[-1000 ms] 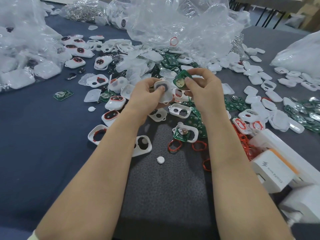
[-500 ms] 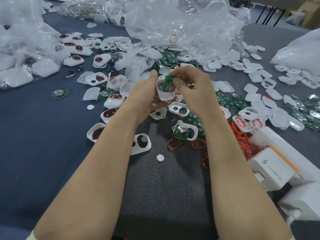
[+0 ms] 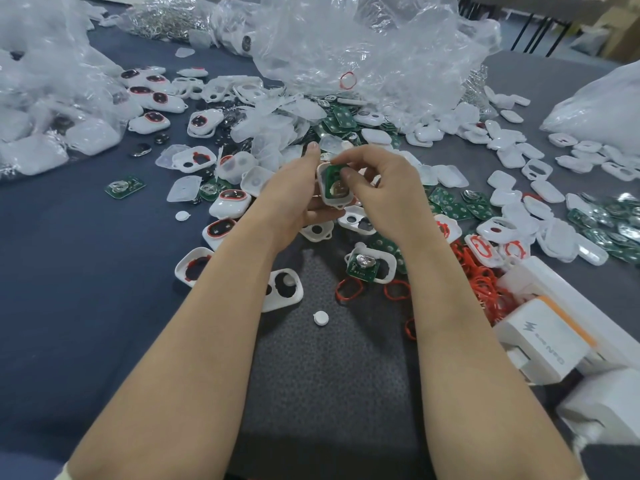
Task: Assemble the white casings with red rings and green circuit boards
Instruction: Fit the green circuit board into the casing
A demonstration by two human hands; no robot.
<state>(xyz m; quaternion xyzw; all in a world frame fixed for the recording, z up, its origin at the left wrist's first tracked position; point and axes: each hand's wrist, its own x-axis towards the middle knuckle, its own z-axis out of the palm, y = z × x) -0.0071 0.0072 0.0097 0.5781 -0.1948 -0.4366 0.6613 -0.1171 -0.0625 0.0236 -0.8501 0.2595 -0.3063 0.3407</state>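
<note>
My left hand (image 3: 291, 199) grips a white casing (image 3: 334, 200) from the left and below, above the middle of the table. A green circuit board (image 3: 334, 185) with a round metal cell lies inside that casing. My right hand (image 3: 384, 188) presses the board with thumb and fingertips from the right. Below the hands, another white casing with a green board (image 3: 369, 266) lies on the mat. Loose red rings (image 3: 479, 282) are heaped at the right. White casings with red rings (image 3: 221, 230) lie to the left.
Crumpled clear plastic bags (image 3: 363, 46) fill the back and the left edge. Piles of white shells (image 3: 512, 154) and green boards (image 3: 609, 223) spread at the right. White boxes (image 3: 547, 341) stand at the lower right. A small white round cap (image 3: 321, 318) lies on the dark mat.
The green board went from between my right fingers, apart from the casing, down into the casing held by my left hand. Both hands shifted slightly left and up.
</note>
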